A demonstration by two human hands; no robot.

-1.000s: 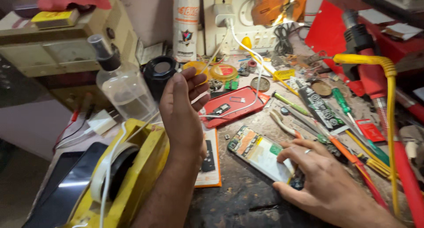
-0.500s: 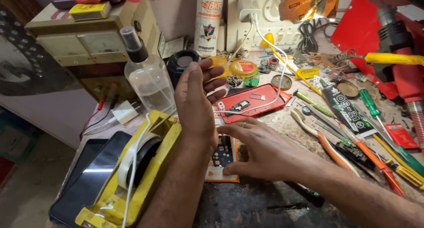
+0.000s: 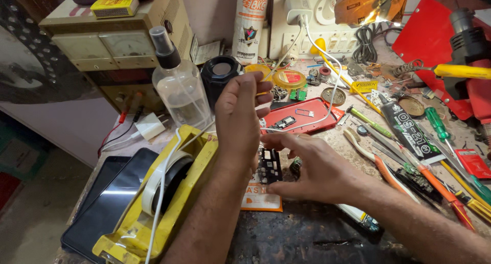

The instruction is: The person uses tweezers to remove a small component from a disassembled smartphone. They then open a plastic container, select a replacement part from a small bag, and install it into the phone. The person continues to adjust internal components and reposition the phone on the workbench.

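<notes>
My left hand [image 3: 239,122] is raised upright above the bench, its fingertips pinched together at the end of a thin white cable [image 3: 284,52] that comes down from the wall charger. My right hand [image 3: 318,173] reaches in from the right, palm down and fingers spread. Its thumb and forefinger sit on either side of a small black circuit board [image 3: 269,167], without a closed grip. The board lies on an orange and white card [image 3: 261,201]. Just beyond it is a red phone case [image 3: 306,115] with small parts inside.
A yellow tape dispenser [image 3: 153,213], two dark phones [image 3: 105,200] and a spray bottle [image 3: 179,92] are on the left. Screwdrivers [image 3: 440,128], a black glue tube [image 3: 409,128] and tweezers crowd the right. A second phone [image 3: 360,217] lies under my right forearm. A beige meter box [image 3: 115,46] stands at the back.
My right hand left the phone on the right and moved left to the circuit board. My left hand's open fingers have curled into a pinch.
</notes>
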